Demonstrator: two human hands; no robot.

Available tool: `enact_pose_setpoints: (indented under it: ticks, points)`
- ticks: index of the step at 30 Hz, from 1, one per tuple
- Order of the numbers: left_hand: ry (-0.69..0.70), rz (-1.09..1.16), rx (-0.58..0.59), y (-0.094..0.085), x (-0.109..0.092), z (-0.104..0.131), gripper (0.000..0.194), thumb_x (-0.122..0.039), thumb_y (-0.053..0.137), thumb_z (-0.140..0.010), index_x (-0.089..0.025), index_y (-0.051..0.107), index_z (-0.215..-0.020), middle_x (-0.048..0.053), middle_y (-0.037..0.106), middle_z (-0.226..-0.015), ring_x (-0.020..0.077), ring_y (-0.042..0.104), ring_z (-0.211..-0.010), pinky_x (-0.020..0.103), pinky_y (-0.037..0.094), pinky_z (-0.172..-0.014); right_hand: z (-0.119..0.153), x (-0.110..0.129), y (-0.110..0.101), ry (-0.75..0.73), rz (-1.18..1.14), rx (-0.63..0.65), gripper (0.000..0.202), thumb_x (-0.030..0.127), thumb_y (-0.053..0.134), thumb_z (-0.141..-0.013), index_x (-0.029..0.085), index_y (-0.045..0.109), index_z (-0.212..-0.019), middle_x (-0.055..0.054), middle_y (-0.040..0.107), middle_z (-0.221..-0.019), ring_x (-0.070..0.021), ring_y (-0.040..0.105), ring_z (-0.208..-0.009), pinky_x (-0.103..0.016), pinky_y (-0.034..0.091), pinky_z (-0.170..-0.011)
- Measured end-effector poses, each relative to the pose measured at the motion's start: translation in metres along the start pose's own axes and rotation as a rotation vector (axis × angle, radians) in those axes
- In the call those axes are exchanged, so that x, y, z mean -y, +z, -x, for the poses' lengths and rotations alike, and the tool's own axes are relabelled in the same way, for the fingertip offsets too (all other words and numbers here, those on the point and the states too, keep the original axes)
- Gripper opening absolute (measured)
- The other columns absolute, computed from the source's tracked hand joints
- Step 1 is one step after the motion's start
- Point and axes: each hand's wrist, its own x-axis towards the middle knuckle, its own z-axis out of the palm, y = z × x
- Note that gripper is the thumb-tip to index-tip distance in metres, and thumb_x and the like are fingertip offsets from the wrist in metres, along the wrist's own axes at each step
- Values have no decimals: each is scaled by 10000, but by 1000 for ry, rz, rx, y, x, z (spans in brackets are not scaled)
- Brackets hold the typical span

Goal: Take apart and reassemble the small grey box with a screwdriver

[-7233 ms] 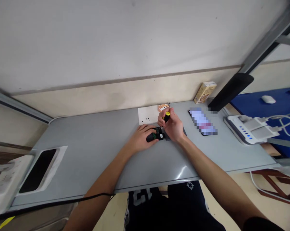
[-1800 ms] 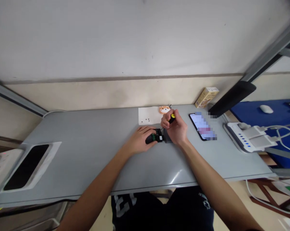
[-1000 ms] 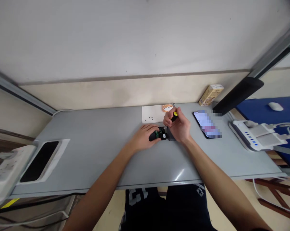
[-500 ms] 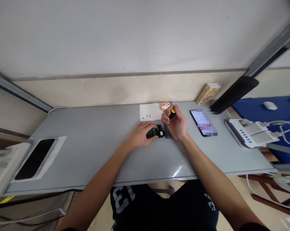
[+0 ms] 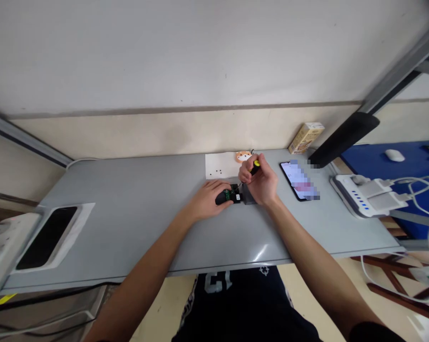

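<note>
Near the centre of the frame, the left hand [image 5: 210,199] lies over the black device [image 5: 221,198] on the grey counter [image 5: 139,209], its grip clamped on the rounded end, thumb on the near edge and fingers on the far one. Green circuitry shows on the open part of the device (a small white label sits there too).

Just right of it, the right hand [image 5: 262,183] has its grip closed around the screwdriver [image 5: 255,168], whose black handle ends in a yellow cap pointing up. A thin shaft slants down toward the device (whether the tip touches, I cannot tell). Partly under that hand sits a dark grey block [image 5: 248,195].

Above the hands, white paper [image 5: 227,165] carries a few small dark pieces [image 5: 217,171], with an orange-and-white animal-face item [image 5: 243,156] at its right side. Right of centre lies a lit phone [image 5: 297,179] (its screen partly pixelated); behind it are a carton [image 5: 306,138] and a leaning black column [image 5: 344,138].

Farther right, a power strip [image 5: 348,191] holds white plugs, and a white mouse [image 5: 395,156] rests on a blue surface [image 5: 369,164]. At lower left, a dark-screened phone [image 5: 47,237] lies on a white sheet [image 5: 81,219].
</note>
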Motion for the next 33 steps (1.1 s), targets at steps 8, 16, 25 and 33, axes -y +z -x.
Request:
enact_pose_setpoints:
  ticks: [8,16,25,33]
  points:
    - [2,2,-3,1,1,0,323,-329,709,-914,-247,606,-1209,54,669,-1301,259,595,-1245,458,447,-1100,2,-2,1,-7,17,40,448,572,502,-985,223,500,-704,20,345,-630,-120,323,-533,-284,344,-531]
    - [-16,8,21,-1,-1,0,314,-343,686,-928,-255,606,-1219,54,658,-1323,260,584,-1260,463,442,-1106,4,-1,3,23,32,67,448,584,506,-980,225,494,-712,23,343,-626,-123,328,-539,-284,364,-543]
    - [-18,4,28,-2,-1,0,316,-344,691,-925,-251,605,-1214,49,662,-1315,257,587,-1250,454,440,-1102,4,0,4,22,18,45,449,580,500,-984,227,495,-705,22,348,-615,-120,310,-529,-282,348,-531]
    - [-9,15,25,-1,1,0,321,-339,693,-922,-256,607,-1220,53,664,-1315,262,589,-1259,463,436,-1108,4,1,3,18,31,43,452,577,493,-985,227,493,-698,18,338,-612,-125,314,-535,-290,343,-538]
